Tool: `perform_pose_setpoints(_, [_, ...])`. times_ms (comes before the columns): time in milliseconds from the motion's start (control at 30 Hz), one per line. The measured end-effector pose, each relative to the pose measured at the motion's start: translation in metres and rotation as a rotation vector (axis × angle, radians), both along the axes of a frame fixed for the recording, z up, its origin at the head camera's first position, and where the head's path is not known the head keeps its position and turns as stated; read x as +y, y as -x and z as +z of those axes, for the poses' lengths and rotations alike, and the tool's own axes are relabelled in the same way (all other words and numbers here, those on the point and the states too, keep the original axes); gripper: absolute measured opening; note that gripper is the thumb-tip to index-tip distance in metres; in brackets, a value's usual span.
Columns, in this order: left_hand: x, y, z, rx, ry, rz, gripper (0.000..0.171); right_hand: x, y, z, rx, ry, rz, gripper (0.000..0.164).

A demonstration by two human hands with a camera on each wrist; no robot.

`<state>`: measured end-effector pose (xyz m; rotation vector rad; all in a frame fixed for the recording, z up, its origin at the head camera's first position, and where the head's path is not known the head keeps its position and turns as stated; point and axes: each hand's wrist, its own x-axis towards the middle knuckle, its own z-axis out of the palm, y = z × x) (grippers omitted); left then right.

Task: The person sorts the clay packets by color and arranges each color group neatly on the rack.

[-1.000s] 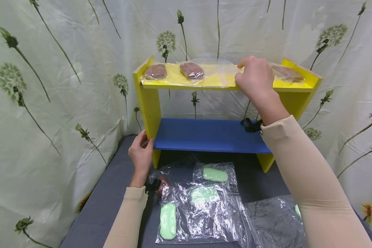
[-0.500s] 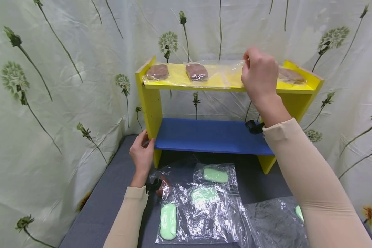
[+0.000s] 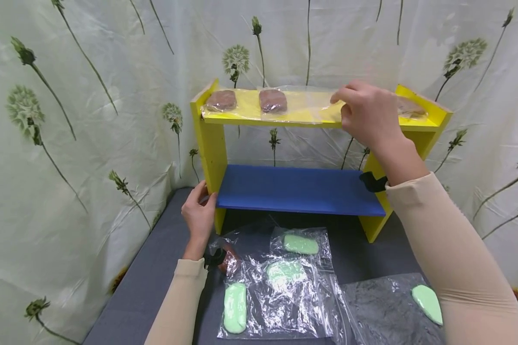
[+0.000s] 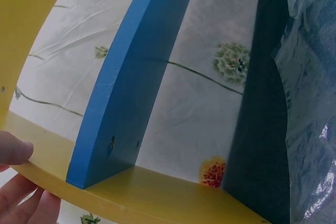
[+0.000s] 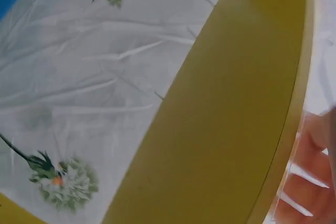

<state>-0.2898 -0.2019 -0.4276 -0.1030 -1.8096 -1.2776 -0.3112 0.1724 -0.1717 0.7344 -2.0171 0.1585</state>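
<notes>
A small yellow-and-blue shelf unit stands on the dark cloth. My left hand holds its left side panel by the front edge, thumb on one face and fingers on the other, as the left wrist view shows. On the yellow top board lie brown slabs in clear plastic bags: one at the left end, one left of centre, and one at the right end, partly behind my right hand. That hand is over the top board, fingers loosely bent and thumb apart from the index finger, beside the middle bag's open-looking right end.
In front of the shelf, clear bags hold pale green slabs. A reddish-brown lump lies by my left wrist. Another bag with a green slab lies under my right forearm. A flower-print curtain hangs behind and at the sides.
My right hand lifted the middle bag's right end, then came down and rightward, and the bag lies flatter. Its brown slab shifted slightly. The left hand keeps its hold on the shelf unit.
</notes>
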Motion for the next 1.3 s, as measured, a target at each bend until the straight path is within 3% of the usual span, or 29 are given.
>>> perform_pose_setpoints(167, [0.000, 0.001, 0.000, 0.016, -0.002, -0.011, 0.044, 0.009, -0.012, -0.019, -0.214, -0.043, -0.049, 0.040])
perform_pose_setpoints(333, [0.000, 0.000, -0.001, 0.019, -0.011, -0.022, 0.045, 0.010, -0.019, -0.030, -0.260, -0.052, -0.067, 0.041])
perform_pose_setpoints(867, [0.002, -0.002, -0.002, 0.005, -0.012, -0.011, 0.044, 0.007, -0.028, -0.045, -0.160, -0.048, -0.026, 0.045])
perform_pose_setpoints(1033, [0.001, -0.002, -0.007, 0.002, -0.007, -0.009, 0.045, 0.002, -0.041, -0.052, -0.113, 0.012, 0.013, 0.049])
perform_pose_setpoints(1300, [0.001, -0.001, -0.002, 0.009, -0.014, -0.010, 0.043, -0.008, -0.070, -0.076, -0.028, 0.148, 0.137, 0.047])
